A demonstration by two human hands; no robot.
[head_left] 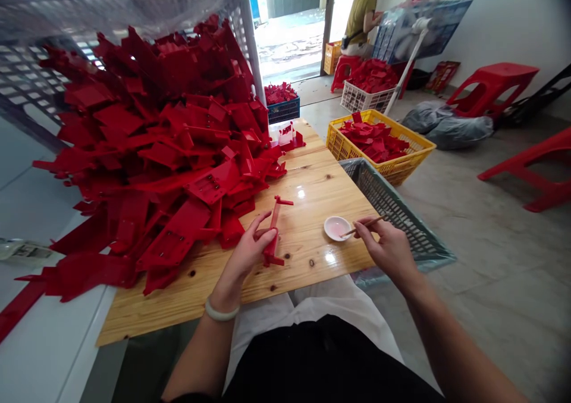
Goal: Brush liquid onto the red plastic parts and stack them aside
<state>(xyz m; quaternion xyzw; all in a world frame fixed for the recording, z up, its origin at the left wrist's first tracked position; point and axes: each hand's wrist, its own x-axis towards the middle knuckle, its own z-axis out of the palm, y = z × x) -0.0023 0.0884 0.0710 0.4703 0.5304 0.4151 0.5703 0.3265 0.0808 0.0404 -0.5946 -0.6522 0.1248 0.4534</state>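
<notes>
My left hand [247, 251] grips a slender red plastic part [271, 241] standing above the pine board [312, 213]. My right hand [388, 251] pinches a thin wooden stick or brush [368, 224]. Its tip reaches over a small white dish [335, 227] holding pinkish liquid. A large heap of flat red plastic parts [151, 147] lies just beyond and left of my left hand, partly spilling from a grey crate [31, 76]. A small white-and-red part [286, 134] sits at the heap's far right edge.
A yellow basket [379, 144] of red parts and a grey crate [392, 213] stand right of the board. Farther off are a blue crate [283, 110], a white crate [363, 97], red stools [491, 88], grey bags [446, 126], and a seated person [361, 19].
</notes>
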